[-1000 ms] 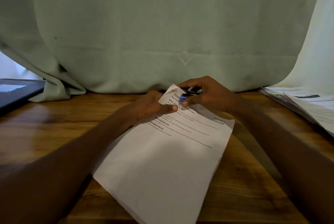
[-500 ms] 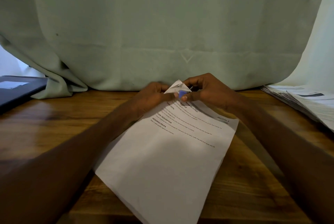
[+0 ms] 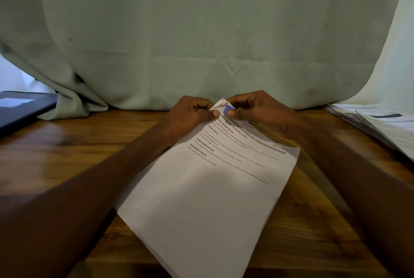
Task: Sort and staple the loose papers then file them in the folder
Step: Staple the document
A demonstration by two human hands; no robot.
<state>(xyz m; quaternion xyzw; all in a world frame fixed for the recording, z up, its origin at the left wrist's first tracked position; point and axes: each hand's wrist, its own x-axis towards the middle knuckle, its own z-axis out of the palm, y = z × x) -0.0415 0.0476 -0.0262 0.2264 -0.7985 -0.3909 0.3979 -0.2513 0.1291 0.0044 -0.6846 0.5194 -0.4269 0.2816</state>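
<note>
A: Where is the folder, and does anything lie in it?

B: The dark folder [image 3: 24, 107] lies closed at the left edge of the frame, on the wooden table [image 3: 67, 150]. A pale label shows on its cover; what is inside cannot be seen.

A: And the papers being handled?

B: The printed sheets [image 3: 212, 199] lie slanted across the middle of the frame, their far corner lifted off the table. The left hand [image 3: 190, 116] pinches that corner with curled fingers and thumb. The right hand [image 3: 257, 111] has its fingers curled too, thumb and forefinger clamped on a small blue object [image 3: 228, 109] at the same corner. Whether that is a stapler or a clip cannot be told.

A: What else is around?

B: A stack of loose papers [image 3: 380, 125] lies fanned at the right edge of the frame, well apart from the hands. A pale green curtain [image 3: 201, 31] hangs across the upper frame, and its hem rests on the table just behind the hands and beside the folder. Both forearms cover the lower corners of the frame.
</note>
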